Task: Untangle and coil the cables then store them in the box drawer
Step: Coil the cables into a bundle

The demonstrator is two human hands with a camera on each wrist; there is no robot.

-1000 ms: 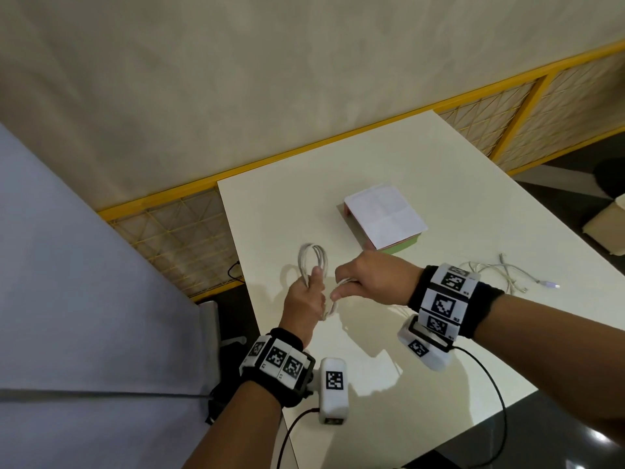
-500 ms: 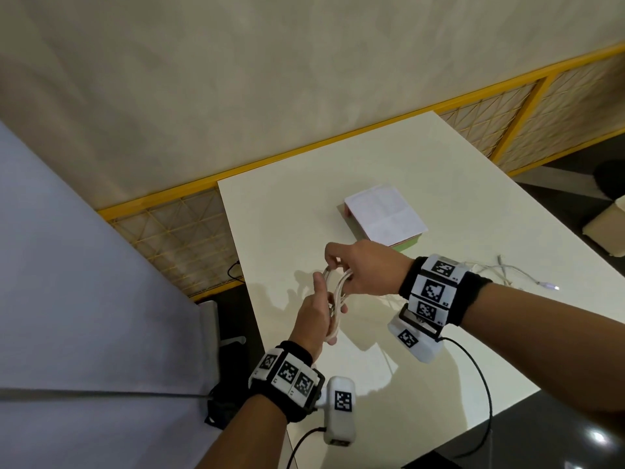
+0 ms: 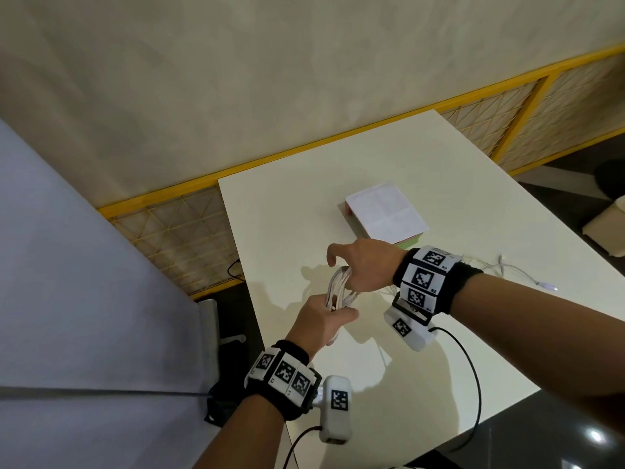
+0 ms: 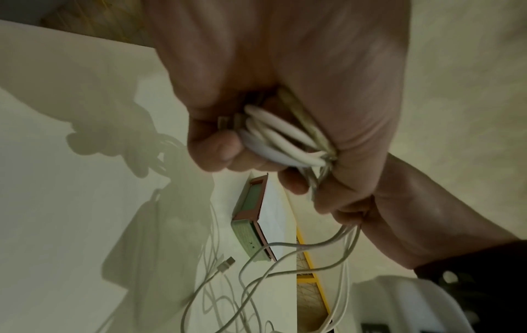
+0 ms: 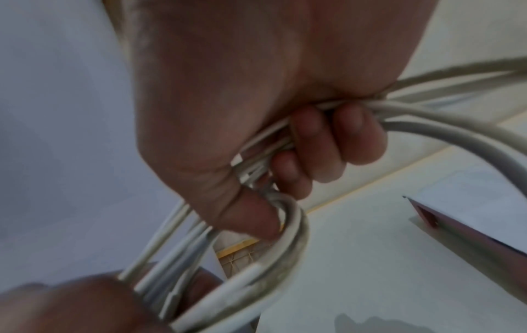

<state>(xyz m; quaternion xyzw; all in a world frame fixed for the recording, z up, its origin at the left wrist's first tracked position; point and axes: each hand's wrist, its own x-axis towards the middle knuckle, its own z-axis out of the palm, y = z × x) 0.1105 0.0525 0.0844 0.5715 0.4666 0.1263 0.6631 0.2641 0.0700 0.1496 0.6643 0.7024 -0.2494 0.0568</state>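
Observation:
A coil of white cable (image 3: 339, 289) hangs between both hands above the white table (image 3: 439, 184). My left hand (image 3: 321, 321) grips the coil's near end, its fingers curled round the loops (image 4: 279, 137). My right hand (image 3: 363, 265) grips the far end, fingers wrapped over the strands (image 5: 268, 157). Loose white cables (image 3: 514, 272) lie on the table to the right behind my right wrist, one with a USB plug (image 4: 226, 263). The flat box drawer (image 3: 385, 214), white on top with pink and green sides, sits shut at mid table.
A yellow-framed mesh panel (image 3: 176, 238) runs along the wall behind the table. A grey surface (image 3: 84, 299) fills the left. A beige box (image 3: 608, 228) stands on the dark floor at the right edge.
My right hand rose from beside the coil and closed over its upper end. The coil tilted from upright toward the right, and both hands shifted slightly right.

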